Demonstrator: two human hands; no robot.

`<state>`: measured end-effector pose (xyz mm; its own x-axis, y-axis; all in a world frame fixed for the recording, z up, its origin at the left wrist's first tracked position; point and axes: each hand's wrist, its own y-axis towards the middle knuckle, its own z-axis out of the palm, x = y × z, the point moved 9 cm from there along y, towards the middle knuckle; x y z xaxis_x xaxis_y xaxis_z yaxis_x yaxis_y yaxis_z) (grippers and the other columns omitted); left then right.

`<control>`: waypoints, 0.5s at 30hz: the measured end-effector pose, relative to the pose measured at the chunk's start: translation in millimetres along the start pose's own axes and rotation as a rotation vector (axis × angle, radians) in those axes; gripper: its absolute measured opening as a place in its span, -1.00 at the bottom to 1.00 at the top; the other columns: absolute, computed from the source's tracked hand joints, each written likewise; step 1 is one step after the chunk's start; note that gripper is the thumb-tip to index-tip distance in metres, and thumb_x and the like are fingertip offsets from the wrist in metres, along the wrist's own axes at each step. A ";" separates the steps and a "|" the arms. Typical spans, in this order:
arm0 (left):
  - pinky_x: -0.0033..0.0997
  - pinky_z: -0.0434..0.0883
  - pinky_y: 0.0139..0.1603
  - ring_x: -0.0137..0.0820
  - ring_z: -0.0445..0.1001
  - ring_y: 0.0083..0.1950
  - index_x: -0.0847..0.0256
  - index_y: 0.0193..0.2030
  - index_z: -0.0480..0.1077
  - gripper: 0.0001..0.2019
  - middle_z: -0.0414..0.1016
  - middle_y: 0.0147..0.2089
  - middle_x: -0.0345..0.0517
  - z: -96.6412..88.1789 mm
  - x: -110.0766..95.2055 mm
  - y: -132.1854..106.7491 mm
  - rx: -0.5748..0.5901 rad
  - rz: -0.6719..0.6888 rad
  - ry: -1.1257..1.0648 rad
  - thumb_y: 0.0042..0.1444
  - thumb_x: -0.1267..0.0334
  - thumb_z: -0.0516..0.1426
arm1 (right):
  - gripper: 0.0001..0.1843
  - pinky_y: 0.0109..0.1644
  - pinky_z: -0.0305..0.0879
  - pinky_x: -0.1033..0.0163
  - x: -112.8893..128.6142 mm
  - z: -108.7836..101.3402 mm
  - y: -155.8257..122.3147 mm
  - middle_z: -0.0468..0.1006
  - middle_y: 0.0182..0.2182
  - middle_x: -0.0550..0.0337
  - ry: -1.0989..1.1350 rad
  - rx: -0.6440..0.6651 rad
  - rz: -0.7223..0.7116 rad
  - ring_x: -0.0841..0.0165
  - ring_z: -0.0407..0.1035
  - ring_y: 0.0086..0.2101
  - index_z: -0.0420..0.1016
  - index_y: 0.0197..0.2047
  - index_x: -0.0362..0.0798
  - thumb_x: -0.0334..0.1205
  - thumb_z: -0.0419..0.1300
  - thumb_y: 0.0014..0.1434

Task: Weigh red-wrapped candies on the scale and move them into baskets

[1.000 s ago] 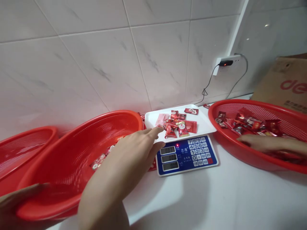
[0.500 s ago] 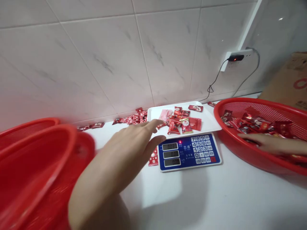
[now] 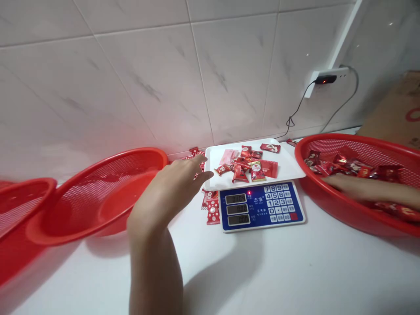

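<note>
My left hand (image 3: 179, 186) hovers at the left edge of the white tray (image 3: 288, 170), thumb and fingers apart, holding nothing. Red and pink wrapped candies (image 3: 240, 171) lie in a loose pile on the tray. Beneath it is the blue-faced digital scale (image 3: 262, 208), its displays lit. My right hand (image 3: 351, 187) reaches into the right red basket (image 3: 331, 212), over a heap of wrapped candies (image 3: 357, 168). Its fingers are blurred and partly hidden, so whether they grip a candy is unclear.
A red basket (image 3: 77, 210) stands left of my left wrist, with another red basket (image 3: 22, 223) beyond it. Dotted red packets (image 3: 213, 212) lie beside the scale. A cable (image 3: 297, 105) hangs from the wall socket; a cardboard box (image 3: 392, 111) stands behind the right basket.
The left baskets have shifted; one now sits farther right, near the wall behind my left forearm. My left hand has drawn back slightly from the tray's candies. The scale's reading has changed.
</note>
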<state>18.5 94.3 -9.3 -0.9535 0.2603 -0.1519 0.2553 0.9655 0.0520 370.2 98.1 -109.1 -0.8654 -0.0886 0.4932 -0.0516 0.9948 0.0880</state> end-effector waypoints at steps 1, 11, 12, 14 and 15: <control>-0.13 0.41 -0.19 -0.04 0.57 -0.08 0.13 0.07 0.44 -0.67 0.63 -0.02 0.08 -0.3 -1.8 -0.4 0.003 -0.003 -0.009 0.39 0.10 -0.05 | -0.74 -0.22 0.45 0.07 6.0 -9.2 4.6 0.63 -0.44 0.05 -0.038 0.056 -0.048 0.15 0.52 -0.38 0.50 -0.50 0.14 -0.11 0.03 0.12; -0.22 0.34 -0.24 -0.15 0.53 -0.17 0.12 -0.02 0.41 -0.69 0.59 -0.14 -0.02 -0.8 -5.0 0.2 0.014 0.037 -0.108 0.32 0.04 -0.04 | -0.51 0.05 0.40 0.09 152.8 -5.1 77.2 0.62 0.03 0.07 -0.069 0.158 -0.364 0.12 0.50 0.00 0.57 0.11 0.04 -0.11 0.28 0.08; -0.21 0.33 -0.24 -0.15 0.52 -0.16 0.12 -0.01 0.41 -0.68 0.59 -0.13 -0.01 -2.8 -3.2 -0.7 0.000 0.035 -0.108 0.31 0.03 -0.03 | -0.44 0.08 0.39 0.07 157.7 7.5 86.7 0.60 0.07 0.05 -0.081 0.187 -0.342 0.08 0.48 0.04 0.56 0.15 0.04 -0.11 0.33 0.06; -0.19 0.34 -0.22 -0.13 0.52 -0.13 0.12 0.02 0.40 -0.66 0.59 -0.10 0.00 -6.8 -0.9 -4.2 -0.024 0.038 -0.111 0.31 0.00 -0.03 | -0.29 0.13 0.38 0.04 159.4 23.4 100.0 0.57 0.12 0.02 -0.068 0.233 -0.292 0.05 0.45 0.07 0.51 0.25 0.01 -0.09 0.41 0.00; -0.18 0.35 -0.20 -0.12 0.52 -0.11 0.11 0.05 0.40 -0.64 0.59 -0.08 -0.01 -8.7 -0.2 -6.4 -0.031 0.042 -0.119 0.31 -0.03 -0.03 | -0.22 0.13 0.38 0.03 158.0 25.2 103.1 0.57 0.12 0.00 -0.043 0.239 -0.271 0.06 0.46 0.05 0.47 0.30 -0.01 -0.08 0.42 -0.01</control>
<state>15.7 87.9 -1.0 -0.9159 0.3013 -0.2651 0.2873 0.9535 0.0910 215.6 187.9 -43.8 -0.8243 -0.3534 0.4423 -0.3926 0.9197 0.0030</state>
